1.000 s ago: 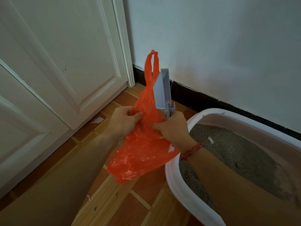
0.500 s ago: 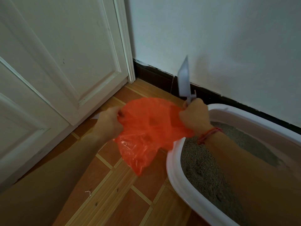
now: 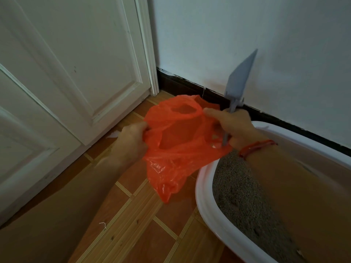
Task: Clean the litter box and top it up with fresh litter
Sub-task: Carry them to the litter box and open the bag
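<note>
Grey litter (image 3: 233, 186) nearest, lower right, inside the white litter box (image 3: 204, 188) on the wood-pattern floor (image 3: 133, 224). Partly hidden under the right forearm. Judged not yet scooped. No fresh-litter container in view.

Just left of the box rim, off the floor: orange plastic bag (image 3: 176, 149), tail hanging free.

Change over the last second:
- Then: bunched and tall, handles pointing up.
- Half a second ago: partly spread.
- Now: mouth pulled open sideways, hollow inside visible, one handle loop on the far edge.

Left grip (image 3: 131, 141): clamped on the bag's left edge, fingers curled into the film.

Right grip (image 3: 233, 128): pinching the bag's right edge at the fingertips. Also closed round the handle of the grey litter scoop (image 3: 241, 78), blade up, tilted right, further right than before. Red cord (image 3: 256, 146) at that wrist.

Beyond: black baseboard (image 3: 182, 84), pale wall (image 3: 247, 35), white door (image 3: 76, 73) at left.

Judgement: bag-opening about done, waste bag ready beside the box. Next, probably: free the scoop from the shared hold, then sift. Risk: thin film falling shut once one edge is released.
</note>
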`<state>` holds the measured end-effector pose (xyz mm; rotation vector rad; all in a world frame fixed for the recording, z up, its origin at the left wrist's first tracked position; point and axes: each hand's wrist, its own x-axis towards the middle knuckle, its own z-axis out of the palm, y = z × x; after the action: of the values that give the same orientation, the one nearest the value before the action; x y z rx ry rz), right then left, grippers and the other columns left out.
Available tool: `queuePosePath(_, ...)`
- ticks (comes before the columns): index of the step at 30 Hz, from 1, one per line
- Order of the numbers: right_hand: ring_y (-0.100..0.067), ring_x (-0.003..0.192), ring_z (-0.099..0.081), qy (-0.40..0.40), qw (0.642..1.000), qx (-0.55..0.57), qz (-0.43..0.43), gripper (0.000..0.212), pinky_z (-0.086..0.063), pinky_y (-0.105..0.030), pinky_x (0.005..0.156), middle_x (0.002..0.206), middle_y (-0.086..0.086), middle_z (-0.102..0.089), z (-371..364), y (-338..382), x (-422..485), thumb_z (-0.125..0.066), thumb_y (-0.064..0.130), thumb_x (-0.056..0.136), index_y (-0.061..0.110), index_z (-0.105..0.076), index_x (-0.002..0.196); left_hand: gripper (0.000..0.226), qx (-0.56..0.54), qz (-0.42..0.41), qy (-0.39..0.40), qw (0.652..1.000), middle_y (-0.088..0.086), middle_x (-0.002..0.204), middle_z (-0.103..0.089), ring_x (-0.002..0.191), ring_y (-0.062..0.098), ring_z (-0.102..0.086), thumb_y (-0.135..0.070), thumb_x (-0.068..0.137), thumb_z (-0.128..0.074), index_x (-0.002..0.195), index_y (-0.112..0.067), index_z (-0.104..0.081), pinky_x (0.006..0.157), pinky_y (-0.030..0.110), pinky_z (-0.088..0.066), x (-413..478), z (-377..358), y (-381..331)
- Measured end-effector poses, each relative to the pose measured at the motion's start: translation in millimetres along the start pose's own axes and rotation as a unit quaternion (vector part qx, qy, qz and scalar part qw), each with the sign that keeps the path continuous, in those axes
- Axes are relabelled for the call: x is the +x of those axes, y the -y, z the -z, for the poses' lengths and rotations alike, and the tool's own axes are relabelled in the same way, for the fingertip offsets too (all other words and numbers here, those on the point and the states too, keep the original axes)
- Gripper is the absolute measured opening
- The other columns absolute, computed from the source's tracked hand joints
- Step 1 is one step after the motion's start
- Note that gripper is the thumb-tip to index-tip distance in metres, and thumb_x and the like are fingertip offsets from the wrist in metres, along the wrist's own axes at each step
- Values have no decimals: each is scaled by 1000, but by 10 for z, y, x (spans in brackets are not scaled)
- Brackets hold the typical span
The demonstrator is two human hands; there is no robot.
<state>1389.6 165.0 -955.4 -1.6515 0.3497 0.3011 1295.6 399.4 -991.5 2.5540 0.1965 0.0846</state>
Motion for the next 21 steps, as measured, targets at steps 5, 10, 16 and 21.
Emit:
queuePosePath(5, -17, 57, -62, -2, 992, 116, 46, 21, -55, -29, 56, 73, -7, -68, 211, 357, 102, -74, 19, 83, 10, -55, 81, 32, 8, 18, -27, 999, -1, 90, -66, 78, 15, -65, 12, 85, -57, 107, -9, -67, 59, 17, -48, 53, 51, -7)
queuePosePath(10, -17, 46, -42, -25, 990, 13, 135, 41, -37, -27, 46, 52, -4, -49, 504, 434, 225, -71, 2, 78, 16, -41, 54, 26, -16, 38, -35, 999, -6, 83, -61, 68, 1, -55, 9, 87, -61, 100, -12, -67, 50, 10, -38, 79, 90, -59)
queuePosePath(16, -6, 63, -62, 134, 951, -265, 84, 35, -47, -13, 53, 79, 4, -65, 467, 42, -37, -87, 8, 64, 19, -64, 88, 35, -25, 48, -39, 998, -1, 82, -59, 65, 5, -54, 15, 83, -53, 89, -18, -60, 44, 11, -35, 131, 124, -69)
queuePosePath(21, -11, 83, -62, 81, 925, -332, 167, 49, -53, -25, 76, 95, 6, -66, 117, -183, 53, -89, 35, 63, 20, -65, 103, 32, -30, 24, -12, 999, 2, 84, -64, 69, 8, -58, 16, 84, -53, 89, -14, -64, 53, 17, -37, 122, 103, -53)
